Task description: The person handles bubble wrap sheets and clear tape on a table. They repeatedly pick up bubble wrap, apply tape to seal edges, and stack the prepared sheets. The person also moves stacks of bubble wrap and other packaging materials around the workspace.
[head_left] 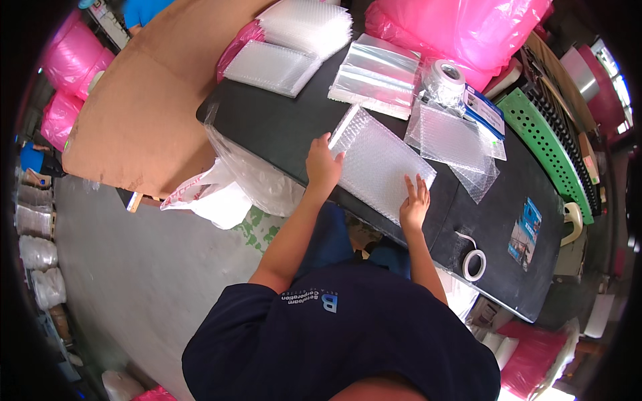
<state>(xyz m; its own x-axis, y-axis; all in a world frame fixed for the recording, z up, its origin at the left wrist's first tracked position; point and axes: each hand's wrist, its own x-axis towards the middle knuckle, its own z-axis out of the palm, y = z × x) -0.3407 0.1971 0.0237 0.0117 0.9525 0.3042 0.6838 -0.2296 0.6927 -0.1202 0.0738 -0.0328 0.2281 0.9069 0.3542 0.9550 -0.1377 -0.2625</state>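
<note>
A clear bubble-wrap pouch (384, 167) lies flat on the black table in front of me, with a folded strip along its far left end. My left hand (324, 164) is closed on the pouch's left edge, thumb on top; its other fingers are partly hidden. At the near right corner, my right hand (414, 202) rests on the pouch with its fingers apart. Loose bubble-wrap sheets (455, 137) lie just beyond the pouch to the right. A stack of clear plastic film bags (376, 73) sits at the far side.
Stacked bubble-wrap pouches (274, 67) occupy the table's far left. A large tape roll (447, 75) stands near a pink plastic-wrapped bundle (455, 33). A small tape roll (474, 265) lies by the near right edge. A green perforated panel (545, 150) borders the right; brown board (154, 100) lies left.
</note>
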